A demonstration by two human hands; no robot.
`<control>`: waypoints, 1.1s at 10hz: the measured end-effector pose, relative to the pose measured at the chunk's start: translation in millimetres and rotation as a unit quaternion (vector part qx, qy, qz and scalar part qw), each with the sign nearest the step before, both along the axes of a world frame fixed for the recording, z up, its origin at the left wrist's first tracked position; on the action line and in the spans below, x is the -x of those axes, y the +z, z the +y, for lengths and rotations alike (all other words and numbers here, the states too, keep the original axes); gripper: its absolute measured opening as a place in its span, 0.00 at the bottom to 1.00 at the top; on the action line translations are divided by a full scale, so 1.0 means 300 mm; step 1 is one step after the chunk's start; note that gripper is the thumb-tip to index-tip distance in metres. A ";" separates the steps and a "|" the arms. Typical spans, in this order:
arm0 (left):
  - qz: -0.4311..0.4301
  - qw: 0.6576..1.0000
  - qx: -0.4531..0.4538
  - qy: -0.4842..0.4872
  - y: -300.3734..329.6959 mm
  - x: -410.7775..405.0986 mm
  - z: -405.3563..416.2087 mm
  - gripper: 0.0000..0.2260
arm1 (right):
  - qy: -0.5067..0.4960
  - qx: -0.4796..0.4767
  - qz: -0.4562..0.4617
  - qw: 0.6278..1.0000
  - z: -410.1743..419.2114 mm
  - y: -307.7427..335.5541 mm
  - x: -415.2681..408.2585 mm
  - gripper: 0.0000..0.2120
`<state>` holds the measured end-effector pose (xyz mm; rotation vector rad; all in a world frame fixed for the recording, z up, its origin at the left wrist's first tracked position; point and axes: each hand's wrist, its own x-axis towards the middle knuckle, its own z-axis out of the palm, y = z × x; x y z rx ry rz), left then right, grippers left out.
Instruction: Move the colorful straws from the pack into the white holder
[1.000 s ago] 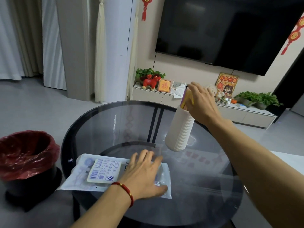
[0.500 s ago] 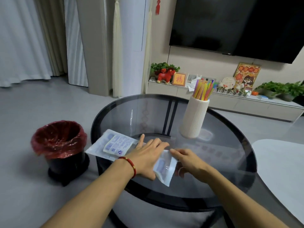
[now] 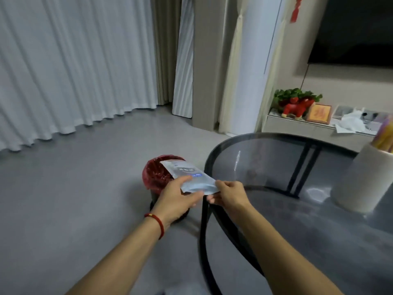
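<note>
Clear plastic pack [image 3: 190,176], flat and pale blue with some print, held in the air by both hands, off the left edge of the round glass table [image 3: 276,220] and partly over the bin [image 3: 158,177]; head view only. Left hand [image 3: 177,199] grips the pack's near left side, thumb on top, fingers curled beneath; red cord bracelet [image 3: 158,223] on that wrist. Right hand [image 3: 228,193] pinches the pack's near right corner, fingers curled. Far end of the pack points up and away, above the bin's red liner; bin stands on the grey floor just beside the table. White holder [image 3: 359,182] stands upright on the table at far right, well apart from the hands; colorful straws [image 3: 386,135] rise from its mouth, blurred and cut by the frame edge. White curtains [image 3: 74,64] hang behind.
</note>
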<state>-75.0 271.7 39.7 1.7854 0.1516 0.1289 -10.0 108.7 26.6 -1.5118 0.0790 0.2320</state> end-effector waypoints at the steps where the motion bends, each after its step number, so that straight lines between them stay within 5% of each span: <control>1: -0.035 0.993 0.057 0.095 -0.026 -0.076 0.112 0.14 | 0.043 -0.028 0.030 0.998 0.120 0.008 -0.051 0.17; 2: -0.018 0.980 0.154 0.122 -0.026 -0.172 0.214 0.14 | 0.054 -0.003 0.000 0.999 0.161 0.001 -0.112 0.15; 3: 0.019 0.971 0.206 0.117 -0.029 -0.275 0.292 0.14 | 0.029 0.211 -0.141 0.967 0.125 -0.055 -0.161 0.13; 4: 0.070 0.970 0.209 0.106 -0.064 -0.370 0.351 0.14 | 0.050 0.310 -0.220 0.923 0.064 -0.121 -0.175 0.14; 6: 0.127 0.978 0.106 0.124 -0.193 -0.486 0.348 0.21 | 0.043 0.331 -0.284 0.899 0.066 -0.165 -0.175 0.13; 8: 0.095 0.979 0.021 0.179 -0.205 -0.424 0.278 0.38 | 0.056 0.339 -0.281 0.896 0.061 -0.157 -0.163 0.13; 9: 0.068 0.976 -0.023 0.205 -0.139 -0.284 0.256 0.23 | 0.068 0.304 -0.252 0.916 0.040 -0.141 -0.129 0.14; 11: -0.064 0.993 -0.070 0.063 0.142 0.164 0.151 0.13 | 0.054 0.229 -0.252 0.939 -0.095 -0.073 0.063 0.14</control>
